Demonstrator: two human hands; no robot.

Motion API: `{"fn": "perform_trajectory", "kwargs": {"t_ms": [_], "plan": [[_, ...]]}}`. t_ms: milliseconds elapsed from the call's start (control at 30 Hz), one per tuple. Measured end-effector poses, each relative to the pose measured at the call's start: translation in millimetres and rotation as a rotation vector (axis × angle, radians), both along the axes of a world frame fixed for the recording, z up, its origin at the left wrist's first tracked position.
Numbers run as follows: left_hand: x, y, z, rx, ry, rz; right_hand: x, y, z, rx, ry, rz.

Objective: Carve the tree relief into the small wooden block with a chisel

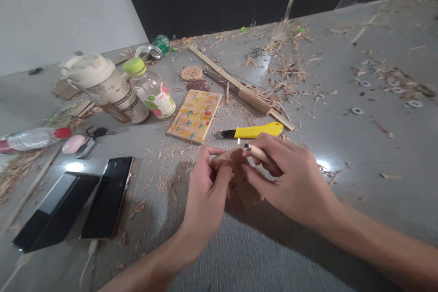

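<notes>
L hand (207, 189): fingers curled, thumb pressing; grips brown wood pc. (247, 195).
R hand (294, 177): closed pen-style around pale-handled tool (259, 153); metal tip points far-left, above pc.; thumb-to-pc. contact can't be told.
Wood pc. posn.: near-centre, btwn both hands, partly hidden by fingers.
Yellow cutter (259, 130): flat on grey tbl (386, 214), just far of R hand; black end to left.
Painted board (195, 116): flat, left of cutter, far of L hand.
Wood discs: light disc (191, 73) far of board; dark disc (198, 85) btwn the two.
Long knife (253, 101): far of cutter, wood handle toward near-right; runs along wood strip (215, 66).
Clear bottle (155, 96): upright, green cap, left of board.
Tumbler (112, 93): just left of bottle, pale lid on.
Green can (159, 46): on side, far of bottle.
Phone (108, 198): flat, near-left; cable attached; black device (56, 210) adj. on left.
Red-capped bottle (34, 140): on side, left edge.
Washers (357, 111): several, scattered far-right w/ shavings (290, 70) nearby.
</notes>
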State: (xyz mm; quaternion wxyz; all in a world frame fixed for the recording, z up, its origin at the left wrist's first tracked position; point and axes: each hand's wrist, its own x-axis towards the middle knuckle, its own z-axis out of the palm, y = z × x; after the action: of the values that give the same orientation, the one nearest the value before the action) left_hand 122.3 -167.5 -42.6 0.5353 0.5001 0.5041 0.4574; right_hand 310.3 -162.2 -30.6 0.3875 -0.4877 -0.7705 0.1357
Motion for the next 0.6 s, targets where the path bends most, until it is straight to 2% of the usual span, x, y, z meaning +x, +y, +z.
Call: {"fn": "perform_trajectory", "kwargs": {"t_ms": [167,600], "plan": [[-1.3,0.5,2.4,-0.01,0.004,-0.005,-2.6,-4.7,-5.3,0.087,-0.051,0.016],[-2.4,-2.0,1.0,-0.082,0.078,-0.019,-8.7,-9.7,-7.3,0.091,-0.065,-0.033]]}}
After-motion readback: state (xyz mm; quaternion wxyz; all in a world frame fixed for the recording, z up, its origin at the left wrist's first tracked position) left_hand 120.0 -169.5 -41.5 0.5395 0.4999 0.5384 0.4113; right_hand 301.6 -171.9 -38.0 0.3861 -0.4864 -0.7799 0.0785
